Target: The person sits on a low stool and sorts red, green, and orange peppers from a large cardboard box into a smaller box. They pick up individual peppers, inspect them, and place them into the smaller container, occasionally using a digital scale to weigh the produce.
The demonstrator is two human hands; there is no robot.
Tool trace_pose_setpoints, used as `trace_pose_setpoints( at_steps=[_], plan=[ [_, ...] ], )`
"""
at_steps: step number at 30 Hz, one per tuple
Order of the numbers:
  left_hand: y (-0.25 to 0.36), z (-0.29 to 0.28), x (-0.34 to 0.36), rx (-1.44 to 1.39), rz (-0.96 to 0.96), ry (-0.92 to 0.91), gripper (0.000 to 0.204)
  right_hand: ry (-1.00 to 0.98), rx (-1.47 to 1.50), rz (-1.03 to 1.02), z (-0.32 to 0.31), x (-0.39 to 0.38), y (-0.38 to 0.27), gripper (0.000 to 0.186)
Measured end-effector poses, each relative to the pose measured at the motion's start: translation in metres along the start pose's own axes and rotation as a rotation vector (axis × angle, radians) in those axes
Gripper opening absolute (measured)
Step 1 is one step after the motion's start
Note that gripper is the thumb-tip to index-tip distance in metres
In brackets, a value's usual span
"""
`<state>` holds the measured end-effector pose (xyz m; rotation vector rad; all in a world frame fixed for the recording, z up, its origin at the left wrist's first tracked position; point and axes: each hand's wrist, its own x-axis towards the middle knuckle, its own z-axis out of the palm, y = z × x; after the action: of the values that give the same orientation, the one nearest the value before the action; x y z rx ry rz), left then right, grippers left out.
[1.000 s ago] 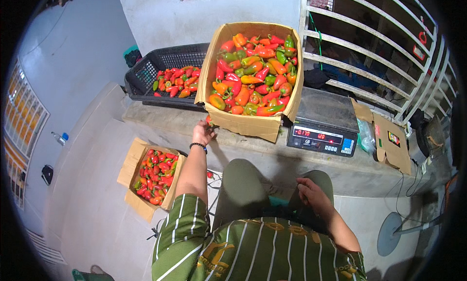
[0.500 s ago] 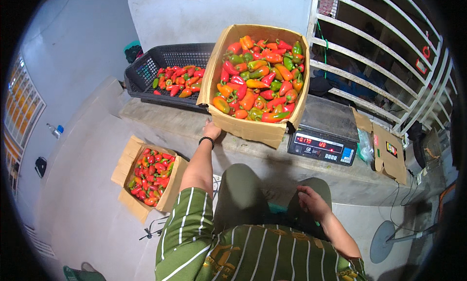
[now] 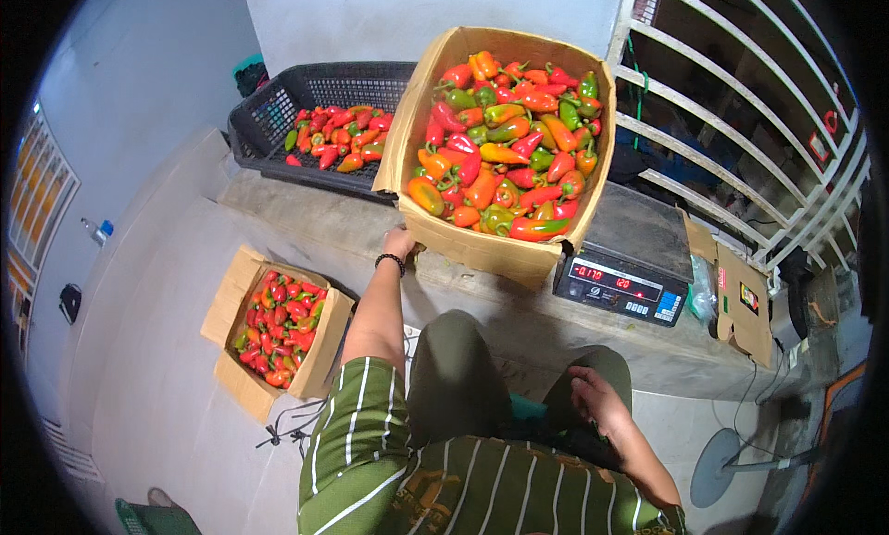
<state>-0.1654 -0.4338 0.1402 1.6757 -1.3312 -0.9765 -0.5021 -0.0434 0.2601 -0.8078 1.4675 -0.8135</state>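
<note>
A tall cardboard box [image 3: 482, 245] filled with red, orange and green peppers [image 3: 509, 151] stands at the ledge in front of me. My left hand [image 3: 398, 242], with a dark bead bracelet at the wrist, is closed at the box's lower left corner; its fingertips are partly hidden there. Over my right thigh rests my right hand [image 3: 599, 401], fingers loosely bent and slightly apart, holding nothing. Left of the large box, a black plastic crate [image 3: 255, 128] contains more peppers. A smaller open cardboard box [image 3: 324, 336] of mostly red peppers sits lower left.
A digital scale [image 3: 622, 290] with a lit red display stands on the concrete ledge [image 3: 306, 216], right of the large box. Beyond it are flattened cardboard [image 3: 744, 304] and a white metal grille [image 3: 713, 100]. A round stand base [image 3: 715, 466] and cables lie lower right.
The view has shifted a little, so the large box appears higher and farther right. My left hand stays at its corner, and my right hand stays over my thigh.
</note>
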Motion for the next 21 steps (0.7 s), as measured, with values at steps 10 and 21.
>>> trace_pose_setpoints(
  at_steps=[10, 21],
  plan=[
    [0.020, -0.029, -0.050, -0.196, -0.003, -0.320, 0.048, -0.009, 0.026, -0.006, 0.000, 0.007, 0.003, 0.031],
    [-0.008, -0.054, -0.088, -1.182, -0.142, -0.646, 0.027, 0.011, 0.089, -0.052, 0.000, 0.007, 0.007, 0.029]
  ],
)
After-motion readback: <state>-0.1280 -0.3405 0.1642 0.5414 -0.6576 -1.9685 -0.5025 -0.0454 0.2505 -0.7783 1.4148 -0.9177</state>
